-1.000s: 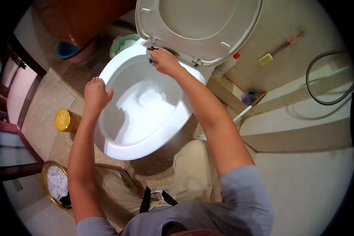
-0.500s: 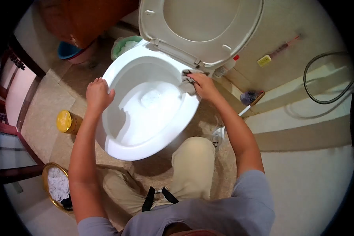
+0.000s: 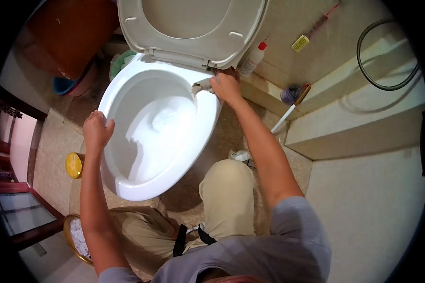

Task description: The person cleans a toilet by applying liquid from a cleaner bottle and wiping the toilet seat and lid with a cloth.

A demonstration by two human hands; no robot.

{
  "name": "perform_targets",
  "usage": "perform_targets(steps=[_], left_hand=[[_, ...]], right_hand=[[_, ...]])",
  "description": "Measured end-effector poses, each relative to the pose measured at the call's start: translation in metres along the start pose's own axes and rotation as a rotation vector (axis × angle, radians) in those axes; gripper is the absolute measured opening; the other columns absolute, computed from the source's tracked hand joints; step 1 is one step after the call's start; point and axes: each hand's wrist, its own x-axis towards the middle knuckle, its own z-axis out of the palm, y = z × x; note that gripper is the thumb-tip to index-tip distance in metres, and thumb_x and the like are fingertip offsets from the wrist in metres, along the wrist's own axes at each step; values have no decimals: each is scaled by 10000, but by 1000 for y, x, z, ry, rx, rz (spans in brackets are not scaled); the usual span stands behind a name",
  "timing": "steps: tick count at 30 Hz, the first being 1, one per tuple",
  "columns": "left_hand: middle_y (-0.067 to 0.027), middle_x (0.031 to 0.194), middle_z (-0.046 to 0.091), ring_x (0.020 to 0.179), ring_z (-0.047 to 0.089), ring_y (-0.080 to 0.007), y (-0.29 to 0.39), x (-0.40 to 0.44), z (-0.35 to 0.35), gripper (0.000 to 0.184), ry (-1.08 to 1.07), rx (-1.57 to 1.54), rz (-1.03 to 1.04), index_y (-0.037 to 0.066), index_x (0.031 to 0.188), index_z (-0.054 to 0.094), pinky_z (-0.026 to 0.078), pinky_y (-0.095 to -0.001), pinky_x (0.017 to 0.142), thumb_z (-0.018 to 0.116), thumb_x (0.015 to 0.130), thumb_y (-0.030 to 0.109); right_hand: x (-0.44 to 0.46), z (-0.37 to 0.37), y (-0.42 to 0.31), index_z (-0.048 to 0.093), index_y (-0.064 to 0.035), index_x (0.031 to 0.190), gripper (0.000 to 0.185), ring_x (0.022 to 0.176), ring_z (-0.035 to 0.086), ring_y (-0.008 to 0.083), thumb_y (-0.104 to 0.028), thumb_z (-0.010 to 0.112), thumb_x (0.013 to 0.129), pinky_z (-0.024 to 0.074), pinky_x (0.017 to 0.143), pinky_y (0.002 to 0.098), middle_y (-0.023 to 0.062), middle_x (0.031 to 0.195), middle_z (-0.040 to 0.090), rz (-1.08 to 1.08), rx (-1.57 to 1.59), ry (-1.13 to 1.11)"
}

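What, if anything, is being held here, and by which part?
The right hand holds a cloth; its fingers hide which part, though one end sticks out. The left hand rests on the toilet's rim.

No text, brand, number or sign can be read. Any print on the bottle [image 3: 253, 61] by the wall [image 3: 279, 49] is too small and blurred to make out; so is any on the tub [image 3: 74, 165] toward the left edge of the floor [image 3: 56, 144].
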Motion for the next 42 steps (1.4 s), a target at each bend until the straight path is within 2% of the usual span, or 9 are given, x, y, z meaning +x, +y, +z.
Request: perform_targets(steps=[3, 7, 9, 17, 21, 24, 32, 38, 42], left_hand=[[-222, 880, 634, 894, 626, -351, 6, 1, -6, 307, -73, -35, -54, -38, 798, 598, 497, -416, 803, 678, 718, 247], [-217, 863, 631, 867, 624, -354, -4, -2, 6, 312, 3, -39, -23, -40, 800, 586, 496, -424, 793, 669, 723, 250], [-217, 861, 630, 850, 622, -360, -10, -4, 13, 314, 62, -46, 3, -41, 802, 579, 496, -428, 786, 664, 724, 251], [-223, 895, 631, 845, 629, -356, -5, -5, 3, 319, 10, -66, -11, -40, 822, 583, 505, -427, 778, 659, 722, 254], [-237, 952, 635, 867, 634, -352, 3, -5, -7, 358, -65, -62, -100, -49, 865, 604, 513, -425, 785, 653, 725, 277], [-246, 988, 633, 878, 637, -350, -7, -3, 1, 386, -40, -50, -34, -56, 897, 613, 516, -420, 793, 647, 726, 288], [-219, 939, 636, 880, 635, -345, 1, -5, -11, 358, -101, -74, -70, -44, 869, 609, 513, -424, 797, 633, 732, 286], [-226, 1074, 620, 982, 615, -341, -9, -9, -4, 391, -68, -99, -75, -44, 935, 609, 492, -409, 869, 634, 723, 283], [-243, 1164, 588, 1048, 598, -341, -12, -14, -1, 481, -57, -86, -42, -55, 1049, 591, 473, -398, 919, 632, 725, 298]], right_hand=[[-2, 10, 12, 630, 17, 824, 386, 792, 614, 427, -337, 478, 849, 460, 779, 511, 255, 813, 636, -98, 59, 128], [-12, 18, 13, 572, 13, 1119, 396, 1028, 561, 375, -262, 505, 843, 443, 863, 479, 209, 1138, 592, -292, 175, 178], [-27, 33, 17, 508, -21, 1264, 476, 1185, 471, 327, -203, 512, 824, 328, 1020, 470, 150, 1324, 495, -496, 109, 243], [-24, 10, -41, 514, 6, 1223, 480, 1144, 490, 344, -307, 504, 859, 330, 1004, 470, 187, 1208, 548, -103, -145, 178], [-21, 14, -20, 518, 4, 1163, 451, 1125, 484, 349, -309, 539, 837, 332, 978, 530, 175, 1176, 537, -233, 25, 121], [-41, 23, -27, 518, 7, 1166, 475, 1111, 479, 360, -326, 547, 828, 333, 970, 530, 176, 1160, 539, -454, -162, 356], [-15, 14, -73, 529, 56, 1199, 711, 1171, 443, 358, -553, 549, 834, 297, 1002, 556, 199, 1213, 517, 23, -354, -4], [-18, 27, -57, 496, 57, 1243, 743, 1228, 400, 362, -530, 590, 797, 255, 1028, 596, 223, 1294, 461, 21, -222, 116], [-12, 12, -79, 473, 37, 1281, 764, 1273, 367, 351, -533, 595, 786, 217, 1031, 650, 199, 1344, 434, 152, -298, -74]])
